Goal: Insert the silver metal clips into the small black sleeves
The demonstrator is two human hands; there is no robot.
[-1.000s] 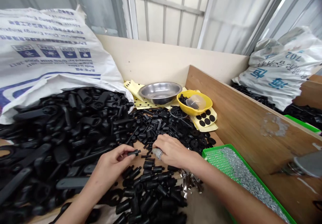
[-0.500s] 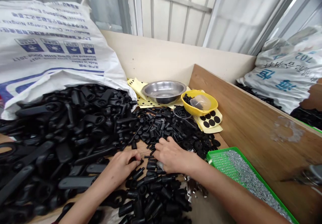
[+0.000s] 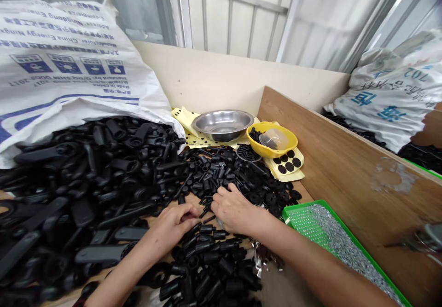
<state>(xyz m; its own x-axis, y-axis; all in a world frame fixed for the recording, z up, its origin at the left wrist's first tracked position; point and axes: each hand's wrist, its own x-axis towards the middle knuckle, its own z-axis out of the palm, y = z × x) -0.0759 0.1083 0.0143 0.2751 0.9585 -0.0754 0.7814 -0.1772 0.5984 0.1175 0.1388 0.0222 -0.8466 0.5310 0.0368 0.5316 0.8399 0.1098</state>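
Observation:
My left hand is low over the work surface, thumb and fingers pinched together. Whatever is between its fingertips is too small or hidden to make out. Beside it, my right hand curls its fingers down at the near edge of a heap of small black parts; its fingertips are hidden. Thin black threaded-looking pieces lie in the gap between both hands. Just below the hands is a pile of short black cylinders.
Large black crank-like parts spill from a white sack at left. Behind stand a steel bowl and a yellow basket. A green tray of small metal pieces lies right, beside a wooden partition.
My left hand has shifted slightly right, closer to my right hand, and the small dark piece at its fingertips no longer shows clearly. The right hand stays nearly in place.

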